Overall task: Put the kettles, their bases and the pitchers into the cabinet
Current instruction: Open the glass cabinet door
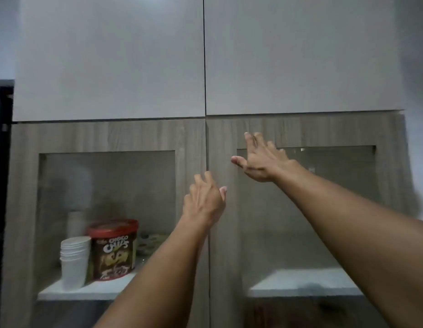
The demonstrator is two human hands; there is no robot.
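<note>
Reaching both hands, left (pixel 204 201) and right (pixel 261 159), fingers spread, empty, toward closed wood-grain cabinet doors (pixel 220 138)

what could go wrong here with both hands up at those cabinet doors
Both doors look shut, so nothing can go in yet. The left hand and right hand sit near the centre seam; doors swinging outward might catch fingers. The cup stack and choco chips tub already fill part of the left shelf.

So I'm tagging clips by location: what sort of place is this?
Probably a home kitchen or pantry. A tall wood-grain cabinet with glass-panelled doors holds a stack of paper cups and a Choco Chips tub on its shelf, with plain white cupboards above.
</note>
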